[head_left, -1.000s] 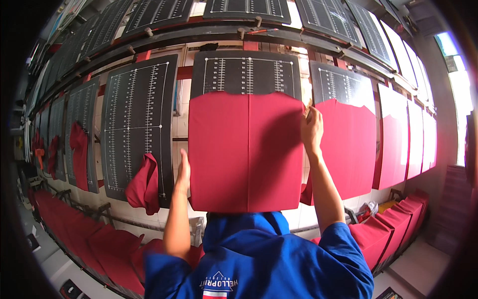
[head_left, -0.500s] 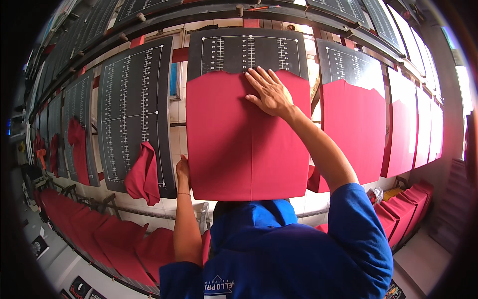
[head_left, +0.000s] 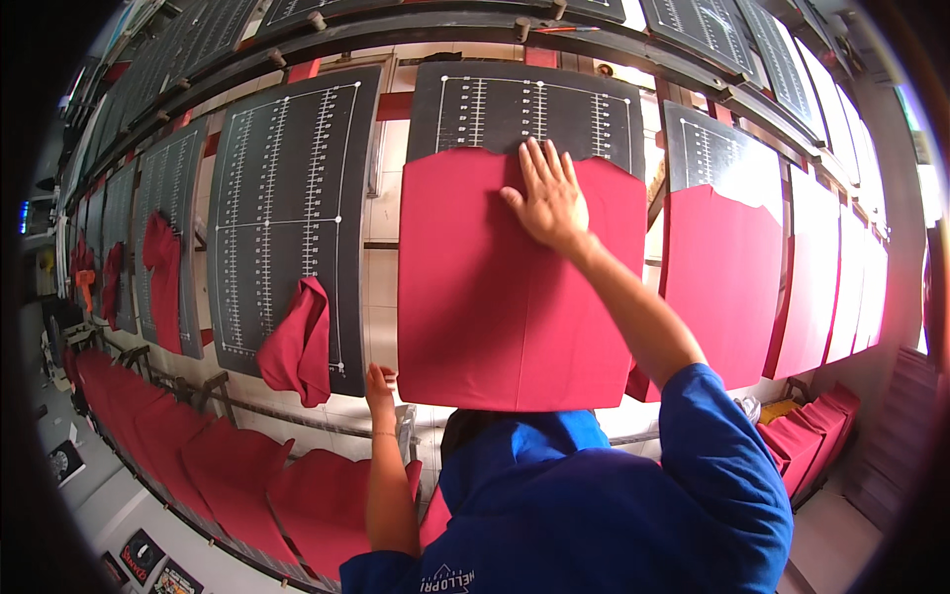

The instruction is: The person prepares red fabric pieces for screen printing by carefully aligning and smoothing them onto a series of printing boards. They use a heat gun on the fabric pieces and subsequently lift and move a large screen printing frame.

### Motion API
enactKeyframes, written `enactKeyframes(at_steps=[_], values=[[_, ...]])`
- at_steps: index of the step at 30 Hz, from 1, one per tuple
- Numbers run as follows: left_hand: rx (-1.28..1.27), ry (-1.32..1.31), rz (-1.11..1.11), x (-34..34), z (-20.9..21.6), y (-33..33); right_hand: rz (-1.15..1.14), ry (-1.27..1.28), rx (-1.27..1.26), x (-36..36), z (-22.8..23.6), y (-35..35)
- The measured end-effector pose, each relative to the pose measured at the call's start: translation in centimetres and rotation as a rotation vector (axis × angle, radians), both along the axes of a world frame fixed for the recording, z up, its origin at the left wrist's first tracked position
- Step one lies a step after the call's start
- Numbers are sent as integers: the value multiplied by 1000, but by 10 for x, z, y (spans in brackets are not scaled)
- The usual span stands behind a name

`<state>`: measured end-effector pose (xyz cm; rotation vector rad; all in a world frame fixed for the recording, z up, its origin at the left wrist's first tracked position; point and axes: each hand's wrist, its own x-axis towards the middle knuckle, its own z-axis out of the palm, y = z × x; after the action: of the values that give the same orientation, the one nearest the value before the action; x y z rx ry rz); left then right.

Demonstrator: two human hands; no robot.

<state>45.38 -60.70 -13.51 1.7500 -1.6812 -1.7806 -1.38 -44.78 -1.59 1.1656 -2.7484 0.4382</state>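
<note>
Straight in front of the person, a cloth panel [head_left: 515,307] lay over the near part of the middle board [head_left: 529,111], whose far end stuck out beyond it. There was the right hand [head_left: 552,206], flat on the panel by its far edge! Down at the near left corner, the left hand [head_left: 381,384] hung just beside it. Over left, a bunched cloth [head_left: 300,345] sat on the neighbouring board's [head_left: 247,198] near right corner; over right, a second panel [head_left: 722,287] covered the next board [head_left: 727,158]. Behind all three boards ran a rail [head_left: 416,38].
</note>
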Motion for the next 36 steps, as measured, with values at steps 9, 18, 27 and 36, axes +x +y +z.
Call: enactKeyframes(at_steps=[9, 18, 27, 36], values=[[83, -201, 95, 157, 30, 120, 790, -135, 108, 129, 11, -2], [-647, -237, -37, 34, 111, 152, 713, -163, 155, 190, -26, -86], [-995, -240, -1044, -120, 148, 139, -222, 57, -42, -42, 0, 84], [-1307, -325, -722, -367, 97, -15, 693, -363, 245, 207, 5, 237]])
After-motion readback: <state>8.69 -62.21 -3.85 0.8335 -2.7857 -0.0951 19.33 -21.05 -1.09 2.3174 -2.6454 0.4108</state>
